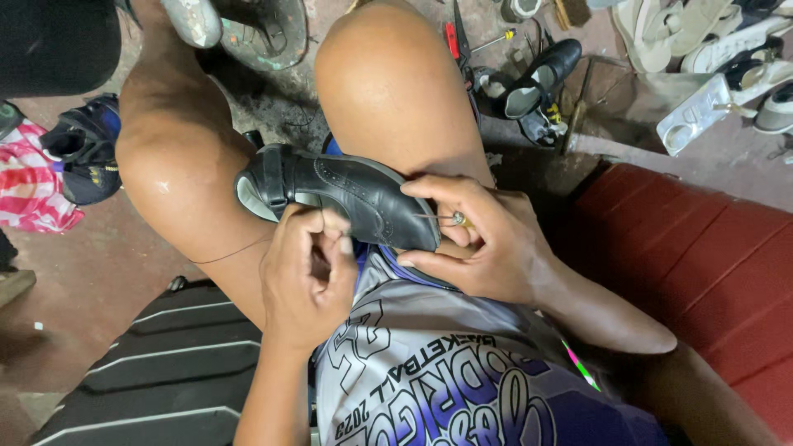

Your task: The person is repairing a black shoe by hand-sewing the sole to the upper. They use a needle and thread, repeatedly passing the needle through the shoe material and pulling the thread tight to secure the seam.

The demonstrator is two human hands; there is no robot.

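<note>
— Concrete floor (99, 272), worn and stained, fills the scene, with a red seat (702, 256) at four o'clock and a black ribbed mat (173, 372) at seven. What lies around?

— At one o'clock a second black shoe (537, 78) stands among small tools, and pale sandals (661, 33) lie at the far upper right. At nine o'clock a dark sneaker (83, 157) sits beside a pink checked cloth (29, 190).

— And the shoe being worked on?

— A black brogue shoe (347, 194) lies across the person's bare knees in the middle, heel toward nine o'clock, toe toward four, sole edge turned to the wearer.

— What does the right hand do?

— The right hand (487, 248) is closed around the toe end, thumb under the sole and fingers over the top. Between its fingers sits a thin awl (450, 219) with a brass-coloured ferrule, its metal point aimed toward nine o'clock along the sole edge.

— And the left?

— The left hand (310, 272) sits just at six o'clock of the shoe's middle, fingertips pinched together on a dark thread (239, 252). That thread trails off toward eight o'clock over the left thigh.

— Do the hands touch?

— No, they sit apart, with the shoe's toe between them.
</note>
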